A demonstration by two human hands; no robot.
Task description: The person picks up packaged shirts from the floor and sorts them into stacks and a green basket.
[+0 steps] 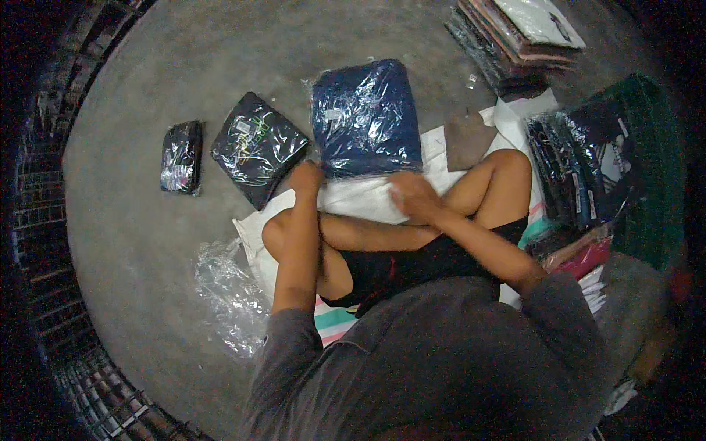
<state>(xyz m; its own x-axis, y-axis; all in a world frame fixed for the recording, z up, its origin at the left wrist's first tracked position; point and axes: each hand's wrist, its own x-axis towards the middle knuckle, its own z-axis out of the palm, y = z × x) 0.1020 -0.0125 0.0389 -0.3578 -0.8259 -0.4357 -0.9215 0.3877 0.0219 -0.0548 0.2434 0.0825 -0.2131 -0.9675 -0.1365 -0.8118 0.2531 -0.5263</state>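
Observation:
A folded navy-blue garment in a clear plastic bag [367, 116] lies flat in front of my crossed legs. My left hand [307, 177], fingers curled, is at the bag's near left corner. By the near right edge is my right hand [413, 194], blurred, its fingertips hard to make out. Whether either hand grips the plastic cannot be told. To the left rests a black bagged garment [259, 149] with a green and yellow print, turned cornerwise. Beneath the near edge of the blue bag spreads a white woven sheet [358, 199].
A small dark bagged bundle [182, 158] lies farther left. Crumpled clear plastic [231, 300] sits beside my left knee. Bagged garments are stacked at the upper right [524, 38], and more dark bagged garments [579, 165] stand at my right. A brown flat piece [469, 142] lies by my right knee.

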